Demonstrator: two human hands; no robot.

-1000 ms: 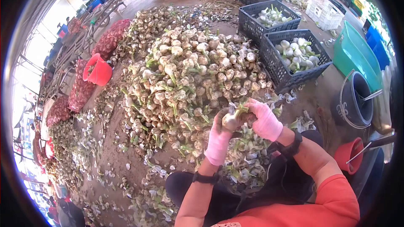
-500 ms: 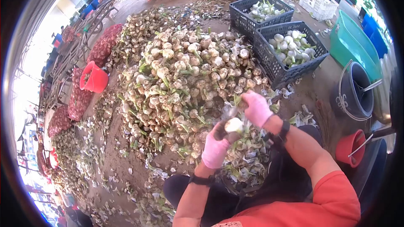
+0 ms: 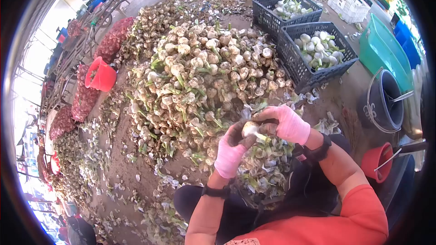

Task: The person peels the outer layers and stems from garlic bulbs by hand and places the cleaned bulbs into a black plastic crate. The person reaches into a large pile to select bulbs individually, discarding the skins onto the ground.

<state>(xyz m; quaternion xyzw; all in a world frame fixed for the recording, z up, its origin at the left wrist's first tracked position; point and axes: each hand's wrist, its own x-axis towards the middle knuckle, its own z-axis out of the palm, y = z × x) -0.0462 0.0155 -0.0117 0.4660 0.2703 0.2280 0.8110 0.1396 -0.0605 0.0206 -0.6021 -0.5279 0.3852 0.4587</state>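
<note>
A pale garlic bulb (image 3: 249, 129) is between my two hands, its short greenish stem pointing down to the right. My left hand (image 3: 232, 149), in a pink glove with soiled fingertips, grips the bulb from the left. From the right, my right hand (image 3: 287, 124) in a matching glove has its fingers closed on the bulb's upper side and stem. Just beyond my hands lies a large heap of unpeeled garlic (image 3: 195, 72) with green stems. Below them, loose peeled skins and leaves (image 3: 265, 170) are piled between my legs.
Black crates of cleaned garlic (image 3: 313, 79) (image 3: 272, 25) stand at the back right, near a green tub (image 3: 381, 50). A dark bucket (image 3: 370, 104) and a red bucket (image 3: 383, 154) are on my right. Red mesh sacks (image 3: 86, 95) and another red bucket (image 3: 103, 76) line the left.
My right hand has come back down onto the bulb from a little farther off, where it held leafy skin. The bulb has turned, its stem now showing at lower right.
</note>
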